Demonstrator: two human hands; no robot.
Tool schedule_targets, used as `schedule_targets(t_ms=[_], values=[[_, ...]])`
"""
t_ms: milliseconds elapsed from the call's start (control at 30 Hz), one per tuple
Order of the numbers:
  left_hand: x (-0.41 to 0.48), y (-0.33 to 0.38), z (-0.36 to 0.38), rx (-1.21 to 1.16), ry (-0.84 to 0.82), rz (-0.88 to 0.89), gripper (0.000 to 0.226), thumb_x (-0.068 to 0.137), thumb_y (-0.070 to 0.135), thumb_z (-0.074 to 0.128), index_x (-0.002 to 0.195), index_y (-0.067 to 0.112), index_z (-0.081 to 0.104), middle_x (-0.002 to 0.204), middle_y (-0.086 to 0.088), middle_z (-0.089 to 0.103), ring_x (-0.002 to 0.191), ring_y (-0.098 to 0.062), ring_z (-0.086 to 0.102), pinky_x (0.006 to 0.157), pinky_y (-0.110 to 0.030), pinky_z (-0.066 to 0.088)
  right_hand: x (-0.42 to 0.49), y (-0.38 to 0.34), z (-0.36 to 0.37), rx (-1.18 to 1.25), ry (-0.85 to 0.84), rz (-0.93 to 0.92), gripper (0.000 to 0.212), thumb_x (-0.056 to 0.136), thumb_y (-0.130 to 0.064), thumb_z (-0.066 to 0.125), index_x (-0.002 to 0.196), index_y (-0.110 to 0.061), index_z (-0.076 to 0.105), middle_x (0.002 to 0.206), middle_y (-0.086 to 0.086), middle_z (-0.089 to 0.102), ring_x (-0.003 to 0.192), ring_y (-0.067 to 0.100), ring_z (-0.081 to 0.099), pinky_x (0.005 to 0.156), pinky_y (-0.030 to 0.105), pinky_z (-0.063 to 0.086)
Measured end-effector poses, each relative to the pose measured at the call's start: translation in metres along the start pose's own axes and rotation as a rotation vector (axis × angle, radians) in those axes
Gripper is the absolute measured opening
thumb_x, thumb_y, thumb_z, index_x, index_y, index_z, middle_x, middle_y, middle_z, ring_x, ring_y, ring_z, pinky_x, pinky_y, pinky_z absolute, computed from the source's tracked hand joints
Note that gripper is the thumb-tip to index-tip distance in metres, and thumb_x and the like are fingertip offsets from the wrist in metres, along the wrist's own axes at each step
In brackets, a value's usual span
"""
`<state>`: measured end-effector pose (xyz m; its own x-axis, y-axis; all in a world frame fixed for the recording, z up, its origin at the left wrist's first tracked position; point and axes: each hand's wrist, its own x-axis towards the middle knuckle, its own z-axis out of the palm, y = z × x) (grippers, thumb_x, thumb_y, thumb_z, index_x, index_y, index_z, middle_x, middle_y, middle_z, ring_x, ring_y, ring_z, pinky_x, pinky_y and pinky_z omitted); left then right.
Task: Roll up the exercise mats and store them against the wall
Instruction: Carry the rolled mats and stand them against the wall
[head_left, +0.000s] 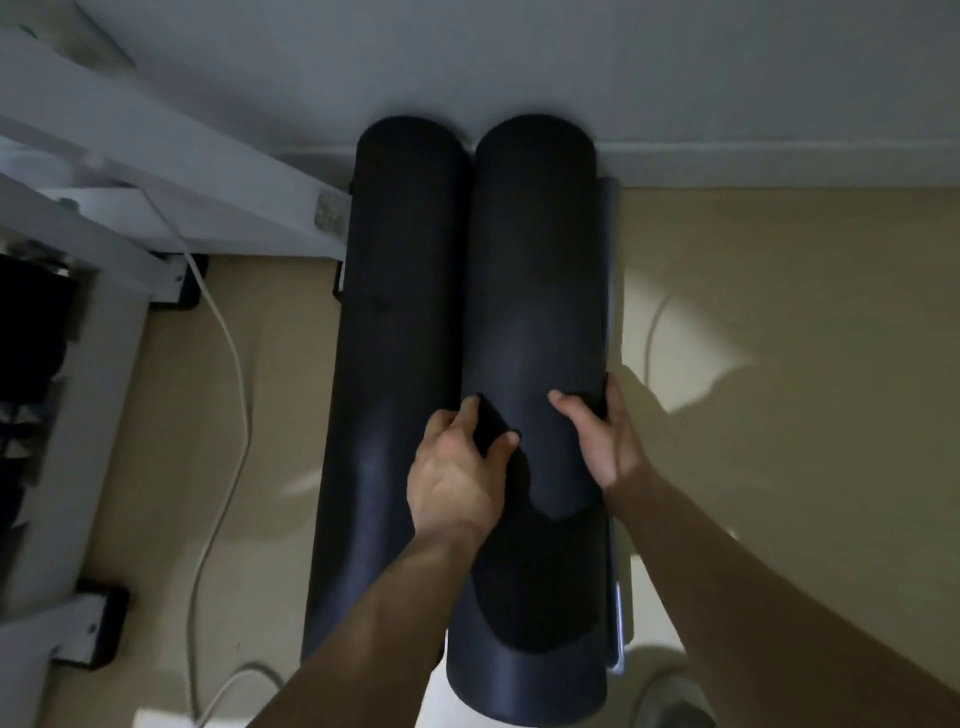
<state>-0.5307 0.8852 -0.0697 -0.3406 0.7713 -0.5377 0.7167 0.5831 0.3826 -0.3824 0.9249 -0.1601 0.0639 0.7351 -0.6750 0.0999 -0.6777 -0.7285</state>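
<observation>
Two dark rolled exercise mats lie side by side on the floor, their far ends against the white wall (519, 62). The left mat (395, 312) lies untouched. On the right mat (535, 291), both my hands hold the roll. My left hand (460, 470) grips a loose flap of the mat on its left side, thumb and fingers pinched around it. My right hand (602, 441) wraps the right edge, thumb on top and fingers round the side. The roll's loose outer edge curves across its near part.
A white desk frame (171, 171) with feet stands at the left, touching the left mat. A white cable (228, 364) trails over the beige floor (779, 338). A thin flat board (615, 312) sits along the right mat's right side. Dark items fill the far left edge.
</observation>
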Motion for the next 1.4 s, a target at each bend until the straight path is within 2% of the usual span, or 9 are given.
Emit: schedule_targets(t_ms=[67, 167, 300, 500, 667, 833, 967, 1200, 1400], values=[[0.001, 0.003, -0.008, 0.024, -0.057, 0.016, 0.059, 0.103, 0.044, 0.054, 0.157, 0.026, 0.038, 0.145, -0.001, 0.050, 0.130, -0.023, 0.052, 0.107, -0.038, 0.046, -0.007, -0.011, -0.008, -0.085, -0.032, 0.010, 0.119, 0.054, -0.084, 0.076, 0.155, -0.032, 0.040, 0.147, -0.001, 0.058, 0.133, 0.025, 0.057, 0.115, 0.049, 0.044], [-0.024, 0.002, -0.038, -0.048, -0.141, -0.034, 0.060, 0.102, 0.044, 0.056, 0.156, 0.026, 0.040, 0.149, -0.002, 0.054, 0.134, -0.023, 0.053, 0.112, -0.039, 0.044, -0.053, -0.043, -0.016, -0.322, -0.008, 0.026, 0.112, 0.068, -0.086, 0.056, 0.158, -0.023, 0.034, 0.150, 0.011, 0.054, 0.135, 0.034, 0.055, 0.114, 0.050, 0.045], [-0.091, 0.010, -0.093, 0.039, -0.181, -0.094, 0.052, 0.101, 0.039, 0.059, 0.146, 0.015, 0.052, 0.145, -0.009, 0.059, 0.133, -0.031, 0.054, 0.103, -0.033, 0.043, -0.138, -0.097, -0.046, -0.485, 0.017, 0.086, 0.074, 0.099, -0.058, 0.055, 0.156, -0.013, 0.039, 0.153, 0.021, 0.046, 0.138, 0.040, 0.049, 0.116, 0.044, 0.039], [-0.205, 0.046, -0.152, 0.242, -0.264, 0.132, 0.057, 0.101, 0.046, 0.054, 0.153, 0.022, 0.045, 0.151, -0.006, 0.053, 0.136, -0.030, 0.051, 0.107, -0.037, 0.042, -0.292, -0.154, -0.134, -0.774, 0.121, 0.006, 0.063, 0.100, -0.046, 0.057, 0.154, -0.018, 0.040, 0.148, 0.017, 0.044, 0.132, 0.039, 0.053, 0.106, 0.043, 0.044], [-0.312, 0.077, -0.157, 0.312, -0.287, 0.360, 0.058, 0.102, 0.044, 0.054, 0.154, 0.022, 0.043, 0.156, -0.003, 0.046, 0.140, -0.025, 0.046, 0.113, -0.035, 0.038, -0.425, -0.140, -0.194, -0.801, 0.257, 0.044, 0.067, 0.096, -0.046, 0.060, 0.155, -0.021, 0.039, 0.148, 0.014, 0.043, 0.134, 0.038, 0.050, 0.107, 0.046, 0.046], [-0.432, 0.095, -0.111, 0.471, -0.371, 0.552, 0.056, 0.101, 0.042, 0.054, 0.152, 0.022, 0.046, 0.153, -0.003, 0.048, 0.139, -0.023, 0.046, 0.111, -0.036, 0.039, -0.557, -0.071, -0.272, -0.819, 0.333, 0.112, 0.068, 0.096, -0.050, 0.058, 0.155, -0.022, 0.038, 0.145, 0.013, 0.044, 0.133, 0.037, 0.048, 0.107, 0.047, 0.045], [-0.541, 0.114, -0.039, 0.577, -0.442, 0.724, 0.058, 0.103, 0.043, 0.051, 0.156, 0.024, 0.039, 0.156, 0.001, 0.045, 0.143, -0.020, 0.042, 0.112, -0.034, 0.035, -0.669, 0.013, -0.353, -0.718, 0.458, 0.257, 0.068, 0.096, -0.051, 0.058, 0.154, -0.023, 0.038, 0.146, 0.012, 0.043, 0.135, 0.036, 0.047, 0.106, 0.048, 0.045], [-0.778, 0.104, 0.106, 0.726, -0.534, 0.986, 0.054, 0.100, 0.043, 0.056, 0.150, 0.026, 0.047, 0.145, -0.002, 0.054, 0.136, -0.022, 0.051, 0.107, -0.037, 0.044, -0.898, 0.219, -0.471, -0.476, 0.626, 0.426, 0.068, 0.099, -0.049, 0.056, 0.158, -0.023, 0.032, 0.155, 0.011, 0.037, 0.138, 0.034, 0.045, 0.109, 0.045, 0.044], [-0.975, 0.065, 0.230, 0.896, -0.605, 1.072, 0.062, 0.103, 0.042, 0.052, 0.159, 0.022, 0.033, 0.159, -0.003, 0.040, 0.147, -0.023, 0.038, 0.114, -0.039, 0.034, -1.100, 0.407, -0.548, -0.318, 0.728, 0.592, 0.071, 0.100, -0.051, 0.056, 0.159, -0.021, 0.030, 0.154, 0.012, 0.038, 0.136, 0.034, 0.047, 0.109, 0.047, 0.046]])
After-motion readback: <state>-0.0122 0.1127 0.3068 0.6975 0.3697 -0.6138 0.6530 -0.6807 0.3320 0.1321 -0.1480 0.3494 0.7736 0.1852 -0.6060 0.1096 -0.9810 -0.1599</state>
